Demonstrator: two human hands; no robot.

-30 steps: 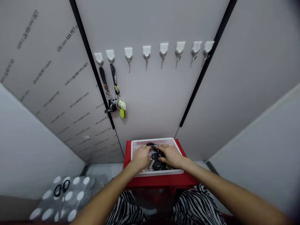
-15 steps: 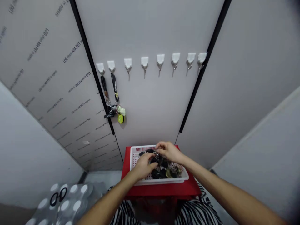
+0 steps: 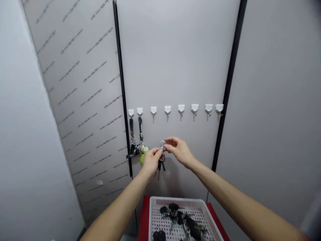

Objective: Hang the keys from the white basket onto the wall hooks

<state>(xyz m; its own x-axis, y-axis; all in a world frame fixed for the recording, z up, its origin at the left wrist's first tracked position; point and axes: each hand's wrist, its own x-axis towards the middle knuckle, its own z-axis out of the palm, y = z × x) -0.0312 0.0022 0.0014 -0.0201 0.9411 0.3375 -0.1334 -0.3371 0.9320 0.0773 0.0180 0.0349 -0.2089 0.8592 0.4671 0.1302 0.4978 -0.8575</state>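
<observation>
A bunch of keys on metal rings hangs in front of the wall panel, above the basket. My left hand is closed, pinching the bunch near its rings between thumb and fingertips. From the other side, the thumb and fingertips of my right hand close on the upper metal ring. Left of my hands, a black strap keychain and a second black strap keychain with a green charm hang on the two leftmost hooks.
White adhesive hooks run in a row across the panel above my hands. Below, a white plastic basket with several dark keys stands on a red stool. Black strips edge the panel.
Both hands have risen out of the basket to the front of the wall, now with the bunch of keys between them. The view has tilted upward and turned left.
</observation>
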